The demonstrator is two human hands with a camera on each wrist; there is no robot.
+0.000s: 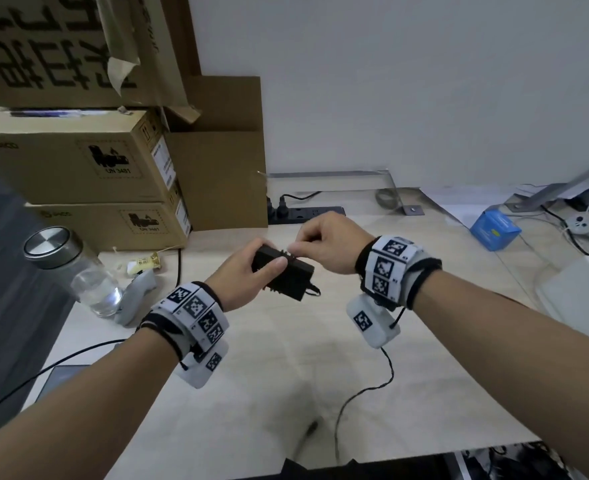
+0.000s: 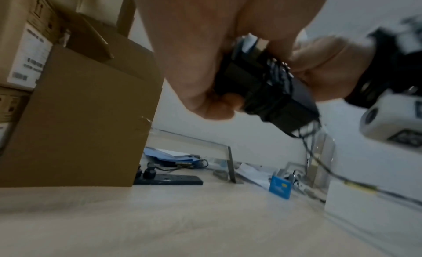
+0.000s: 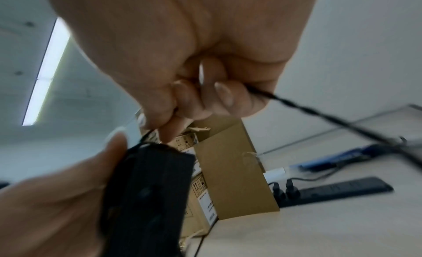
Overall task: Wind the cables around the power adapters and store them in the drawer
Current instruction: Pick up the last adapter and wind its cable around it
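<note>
Both forearms reach out over the desk (image 1: 286, 393), hands meeting above its middle. The left hand (image 1: 241, 271) grips a black adapter (image 1: 286, 275) from the side, thumb laid across its top and fingers curled underneath, holding it clear of the surface. The right hand (image 1: 327, 242) comes in from the other side, fingers curled tight, pinching the cable (image 3: 297, 105) just above the adapter; several turns already wrap its middle. The loose cable runs down past the right wrist and trails across the desk.

The desk is pale wood against a white wall. Cardboard boxes (image 1: 78, 161) stack at the left, a power strip (image 1: 303, 213) lies behind the hands, a bottle (image 1: 78, 268) stands at the left edge, and a blue box (image 1: 494, 228) sits far right.
</note>
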